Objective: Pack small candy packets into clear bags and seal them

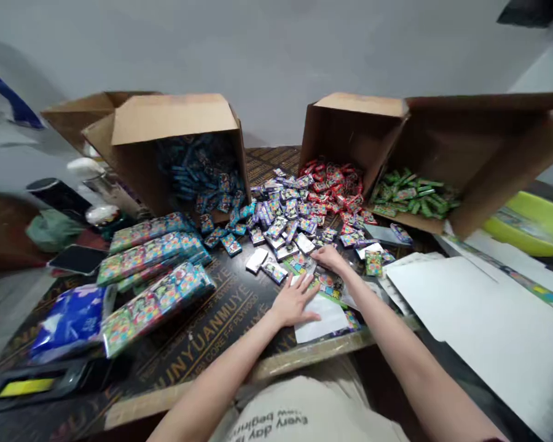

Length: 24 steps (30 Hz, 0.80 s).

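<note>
Blue bag (69, 322) at left edge of board (203, 334). Strip packs (152, 307) stacked left on board, apart from loose heap. Left hand (295, 304) flat, fingers spread, resting on white sheet (317, 319), nothing gripped. Right hand (330, 258) on loose packets (281, 227), fingers lightly curled, grip unclear. Cartons (350, 132) tipped toward board, packets spilling within reach.

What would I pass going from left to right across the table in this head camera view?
Blue plastic bag → long multicoloured strip packs → left hand → right hand → large white sheet → lime-green basin
</note>
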Tool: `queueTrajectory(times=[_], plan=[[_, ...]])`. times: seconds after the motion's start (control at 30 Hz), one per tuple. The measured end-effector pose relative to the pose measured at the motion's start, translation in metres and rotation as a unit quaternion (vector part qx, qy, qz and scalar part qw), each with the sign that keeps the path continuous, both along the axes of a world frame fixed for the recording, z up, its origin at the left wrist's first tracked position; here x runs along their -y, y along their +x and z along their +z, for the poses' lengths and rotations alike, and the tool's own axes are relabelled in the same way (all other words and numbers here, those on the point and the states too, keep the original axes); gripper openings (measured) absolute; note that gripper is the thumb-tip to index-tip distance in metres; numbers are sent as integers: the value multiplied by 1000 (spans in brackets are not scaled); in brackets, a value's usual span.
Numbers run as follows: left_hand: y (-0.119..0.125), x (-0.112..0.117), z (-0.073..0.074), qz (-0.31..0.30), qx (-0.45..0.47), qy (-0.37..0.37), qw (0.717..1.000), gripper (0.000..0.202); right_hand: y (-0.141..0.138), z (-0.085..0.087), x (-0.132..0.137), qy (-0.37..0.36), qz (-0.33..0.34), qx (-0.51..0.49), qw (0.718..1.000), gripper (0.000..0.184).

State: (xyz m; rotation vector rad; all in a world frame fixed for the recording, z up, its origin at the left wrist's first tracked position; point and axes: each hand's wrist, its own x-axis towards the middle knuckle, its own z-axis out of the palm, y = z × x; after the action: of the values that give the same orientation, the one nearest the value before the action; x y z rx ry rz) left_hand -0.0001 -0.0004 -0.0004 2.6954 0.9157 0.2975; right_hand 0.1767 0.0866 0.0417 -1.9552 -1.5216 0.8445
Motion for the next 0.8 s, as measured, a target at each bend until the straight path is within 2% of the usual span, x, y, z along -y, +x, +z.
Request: queueTrajectory(times=[0.1, 0.2, 0.27, 0.3, 0.33, 0.37, 0.4, 0.43, 0.5, 0.53, 0.57, 0.6, 0.63, 0.67, 0.7, 0.73, 0.8], plan=[[0, 1, -1, 6, 9, -14, 1000, 81, 4, 9, -4, 86, -57, 9, 995, 28], [-2, 0, 1, 1, 31, -50, 998, 82, 20, 36, -8, 187, -124, 20, 974, 29], [-4, -3, 9, 22, 94, -90, 991, 84, 28, 57, -4, 255, -148, 9, 956, 28], [-5, -5, 16, 57, 155, -114, 980, 86, 29, 66, 1, 283, -142, -18, 948, 26], [-7, -6, 26, 105, 236, -144, 955, 86, 27, 73, 8, 300, -124, -63, 944, 24], [-8, -7, 37, 154, 331, -181, 913, 83, 20, 77, 17, 301, -97, -124, 941, 23], [-10, -8, 49, 191, 427, -230, 853, 79, 9, 78, 27, 282, -66, -193, 937, 22], [-11, -7, 61, 208, 513, -291, 781, 74, -5, 76, 38, 248, -34, -259, 933, 23], [-15, -3, 84, 180, 621, -434, 628, 69, -39, 66, 62, 177, 12, -337, 925, 24], [-18, 1, 92, 160, 647, -492, 560, 69, -57, 61, 73, 169, 22, -341, 924, 24], [-21, 6, 98, 148, 661, -536, 504, 70, -73, 55, 83, 189, 18, -319, 928, 27], [-26, 13, 102, 145, 667, -565, 464, 69, -87, 51, 91, 227, 6, -278, 933, 31], [-31, 20, 103, 147, 669, -582, 438, 67, -98, 49, 98, 276, -6, -226, 934, 37], [-38, 27, 102, 152, 667, -593, 425, 66, -106, 48, 103, 324, -10, -172, 930, 44], [-45, 35, 100, 161, 657, -603, 424, 64, -111, 49, 106, 362, 0, -126, 924, 48], [-52, 43, 97, 172, 639, -613, 432, 63, -113, 52, 107, 384, 26, -93, 918, 51], [-66, 56, 92, 207, 601, -615, 466, 56, -114, 59, 106, 382, 104, -72, 916, 54]])
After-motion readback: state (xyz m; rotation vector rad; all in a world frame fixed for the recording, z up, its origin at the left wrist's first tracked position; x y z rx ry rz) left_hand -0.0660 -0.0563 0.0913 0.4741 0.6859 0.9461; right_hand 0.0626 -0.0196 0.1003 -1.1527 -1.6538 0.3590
